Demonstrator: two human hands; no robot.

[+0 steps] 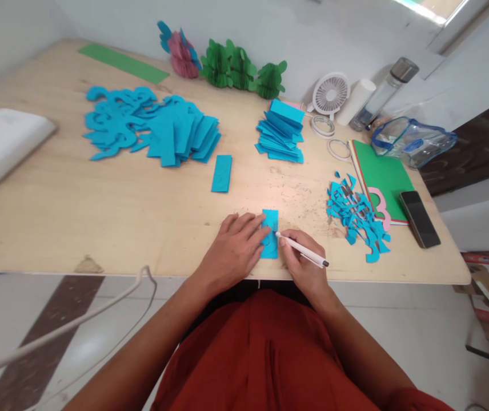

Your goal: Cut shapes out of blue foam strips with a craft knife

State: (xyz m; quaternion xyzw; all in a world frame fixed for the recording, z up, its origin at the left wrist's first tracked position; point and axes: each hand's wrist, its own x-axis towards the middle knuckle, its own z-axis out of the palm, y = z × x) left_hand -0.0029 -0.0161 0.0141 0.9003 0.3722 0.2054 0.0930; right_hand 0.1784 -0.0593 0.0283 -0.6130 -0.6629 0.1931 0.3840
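A small blue paper rectangle (270, 251) lies at the table's front edge with faint drawn lines on it. My left hand (235, 246) rests flat on its left side, fingers stretched out over part of the paper. In my right hand (307, 268) is a white pen (302, 249), its tip at the right side of the paper. A second blue paper rectangle (221, 173), also faintly marked, lies a little farther away to the left.
Blue cut-outs (116, 117), folded blue papers (180, 134) and a blue stack (282, 134) lie farther back. Blue scraps (351, 208), a phone (419, 219) and a green notebook (384, 177) are at right. A small fan (331, 94) and paper figures (229, 65) stand along the wall.
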